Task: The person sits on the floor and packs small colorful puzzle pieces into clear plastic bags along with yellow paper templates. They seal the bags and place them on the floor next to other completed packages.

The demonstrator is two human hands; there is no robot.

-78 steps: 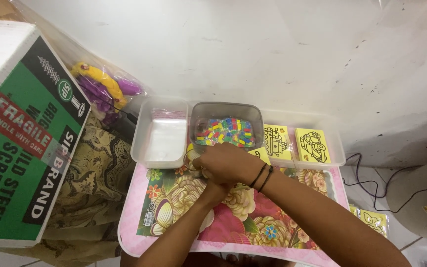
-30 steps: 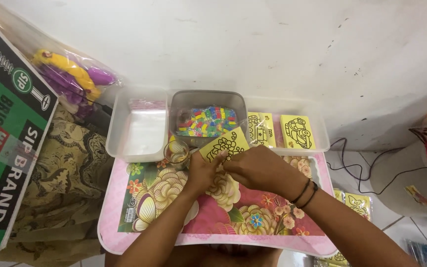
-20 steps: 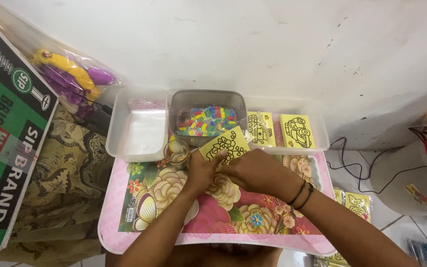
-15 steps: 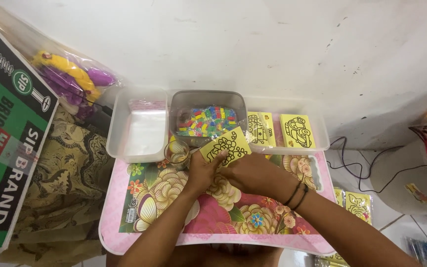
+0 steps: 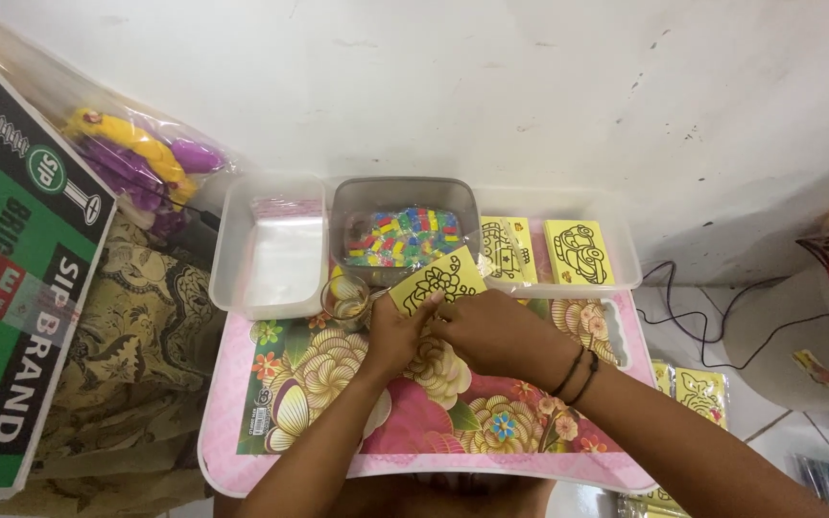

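At far left stands a green cardboard box (image 5: 21, 288), with a patterned brown cloth (image 5: 136, 355) beside it and a clear bag of yellow and purple toys (image 5: 141, 158) behind. A clear plastic tray (image 5: 271, 245) sits at the rear left of the pink floral lap table (image 5: 338, 412). Next to it, a grey tub of multicoloured pieces (image 5: 405, 230) stands directly behind the hands. The left hand (image 5: 390, 331) pinches the lower left edge of a yellow card with a black outline drawing (image 5: 438, 280); the card is tilted and raised above the table, in front of the tub. The right hand (image 5: 491, 331) meets it at the lower right edge, fingers curled closed on the card. Further right, a long clear tray (image 5: 616, 240) holds two more yellow outline cards (image 5: 576, 251).
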